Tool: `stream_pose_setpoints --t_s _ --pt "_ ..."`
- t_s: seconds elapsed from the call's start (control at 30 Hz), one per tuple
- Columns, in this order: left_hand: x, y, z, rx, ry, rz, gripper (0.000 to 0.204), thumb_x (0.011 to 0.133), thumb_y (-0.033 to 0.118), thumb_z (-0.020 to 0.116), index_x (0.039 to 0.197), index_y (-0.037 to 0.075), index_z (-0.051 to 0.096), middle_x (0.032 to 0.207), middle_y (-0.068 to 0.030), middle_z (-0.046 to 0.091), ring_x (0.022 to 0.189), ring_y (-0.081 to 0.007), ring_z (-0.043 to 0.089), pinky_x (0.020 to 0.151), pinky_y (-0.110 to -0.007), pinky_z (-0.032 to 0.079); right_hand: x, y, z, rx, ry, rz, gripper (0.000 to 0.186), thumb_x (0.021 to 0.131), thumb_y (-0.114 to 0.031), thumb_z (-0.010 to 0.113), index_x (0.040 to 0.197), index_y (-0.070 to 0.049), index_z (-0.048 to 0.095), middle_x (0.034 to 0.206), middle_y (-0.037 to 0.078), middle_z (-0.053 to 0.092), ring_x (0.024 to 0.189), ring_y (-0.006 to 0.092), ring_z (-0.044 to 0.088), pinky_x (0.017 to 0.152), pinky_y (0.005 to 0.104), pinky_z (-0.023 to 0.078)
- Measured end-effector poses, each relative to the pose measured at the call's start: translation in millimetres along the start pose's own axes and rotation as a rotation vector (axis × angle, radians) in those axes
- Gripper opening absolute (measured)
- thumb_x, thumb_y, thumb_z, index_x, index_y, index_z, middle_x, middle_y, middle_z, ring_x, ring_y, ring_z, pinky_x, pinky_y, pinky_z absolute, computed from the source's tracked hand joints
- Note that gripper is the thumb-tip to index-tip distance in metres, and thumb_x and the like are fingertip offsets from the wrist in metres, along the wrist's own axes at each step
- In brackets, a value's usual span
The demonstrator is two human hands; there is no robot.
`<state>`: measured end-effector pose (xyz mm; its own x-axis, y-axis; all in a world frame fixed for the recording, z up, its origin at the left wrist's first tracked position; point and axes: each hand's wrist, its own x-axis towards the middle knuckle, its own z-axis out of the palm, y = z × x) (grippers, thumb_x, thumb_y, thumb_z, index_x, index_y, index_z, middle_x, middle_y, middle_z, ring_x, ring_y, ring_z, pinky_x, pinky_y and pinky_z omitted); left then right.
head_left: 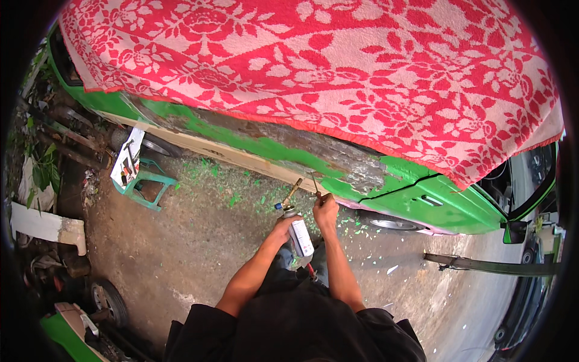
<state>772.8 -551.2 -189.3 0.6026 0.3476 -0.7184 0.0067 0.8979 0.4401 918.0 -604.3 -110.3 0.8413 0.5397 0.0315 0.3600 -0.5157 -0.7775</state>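
Observation:
My left hand (283, 228) grips a white gas canister (301, 238) topped by a blowtorch head (292, 194), its nozzle angled up toward the car's side. In my right hand (325, 208) is a thin metal scraper (314, 182), held against or close to the green car body (265, 155), where I cannot make out contact. Its green paint is partly stripped to dark, rough metal (353, 161), with a beige lower strip (223, 155) below. Small green paint flakes (232, 193) lie on the ground beneath.
A red-and-pink floral cloth (301, 66) covers the car's top. A teal stool (157, 187) with tools on a white sheet (126, 160) stands left. Spare wheels (108, 304) and old parts lie further left. A long metal beam (488, 265) and another car (512, 314) are right.

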Motion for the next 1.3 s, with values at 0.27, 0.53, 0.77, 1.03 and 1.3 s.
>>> stream_pose_setpoints --t_s 0.27,0.53,0.77,1.03,1.3 --pt "-4 0 0 0.001 -0.022 0.005 0.02 0.078 0.008 0.077 0.094 0.003 0.066 0.083 -0.0069 0.069 0.076 -0.0202 0.068 0.068 -0.036 0.055 -4 -5 -6 0.006 -0.004 0.03 0.013 0.084 -0.005 0.064 0.081 0.005 0.057 0.07 0.027 0.064 0.069 0.0438 0.067 0.061 0.0489 0.051" --pt "-13 3 7 0.007 0.007 -0.001 0.023 0.077 0.008 0.077 0.097 0.004 0.066 0.085 -0.0075 0.069 0.078 -0.0211 0.068 0.07 -0.036 0.055 4 13 1 -0.042 -0.003 0.002 0.013 0.084 -0.006 0.063 0.081 0.006 0.058 0.073 0.029 0.065 0.071 0.0474 0.065 0.063 0.0519 0.051" --pt "-15 2 5 0.011 0.02 -0.025 0.024 0.077 0.008 0.077 0.098 0.003 0.066 0.084 -0.0072 0.068 0.077 -0.0212 0.068 0.07 -0.036 0.055 -3 6 -2 -0.013 0.022 -0.02 0.012 0.085 -0.005 0.063 0.082 0.005 0.056 0.069 0.027 0.064 0.068 0.046 0.065 0.059 0.05 0.05" --pt "-10 2 13 0.018 -0.021 0.011 0.02 0.078 0.007 0.075 0.096 0.004 0.066 0.085 -0.0075 0.069 0.078 -0.0213 0.068 0.071 -0.036 0.055 2 8 -8 -0.041 0.029 -0.027 0.01 0.083 -0.004 0.063 0.081 0.004 0.057 0.069 0.028 0.064 0.068 0.0445 0.066 0.06 0.0492 0.051" --pt "-10 3 16 0.019 -0.018 0.005 0.024 0.077 0.006 0.076 0.099 0.003 0.065 0.085 -0.0082 0.069 0.078 -0.0217 0.069 0.07 -0.036 0.056 1 4 -19 0.003 0.015 0.002 0.009 0.083 -0.003 0.063 0.086 0.004 0.058 0.075 0.028 0.066 0.071 0.045 0.067 0.062 0.0485 0.052"
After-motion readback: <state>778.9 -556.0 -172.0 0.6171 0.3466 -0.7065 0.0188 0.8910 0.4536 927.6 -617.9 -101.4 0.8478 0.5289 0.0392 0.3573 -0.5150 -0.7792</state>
